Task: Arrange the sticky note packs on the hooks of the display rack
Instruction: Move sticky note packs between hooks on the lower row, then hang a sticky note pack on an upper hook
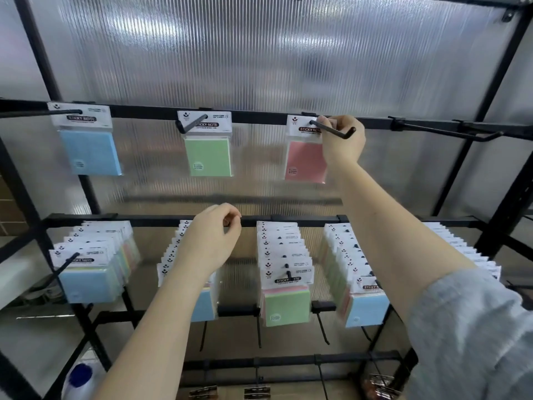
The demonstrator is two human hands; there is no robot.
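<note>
Three single packs on the upper rail of the display rack [259,118]: blue pack [88,145] at left, green pack [207,148] at centre, pink pack [305,154] at right, each threaded on its own hook. Lower rail [251,220] crowded with full rows of packs; empty hook [450,131] further right on the upper rail. Possible failure from here, as a judgement: pink pack seated only partway along its hook [334,129], so sliding forward over the upturned tip on release; header card tearing at the punched hole under a sideways pull; pack left twisted rather than square to the rail, owing to the grip at one corner only. Also possible: forearm brushing the lower rows and knocking packs askew on withdrawal. Right hand [341,140] raised to the upper rail, fingers curled and pinching the top right corner of the pink pack's header, just behind the hook's bent end; knuckles toward the camera, fingertips mostly hidden. Left hand [213,238] level with the lower rail, in front of the second row of packs [173,255], fingers loosely curled with thumb and forefinger close together; nothing visibly held, contact with the rail not clear. Grey sleeve [473,327] pushed up on the right arm. Ribbed translucent panel [259,53] behind the whole rack.
</note>
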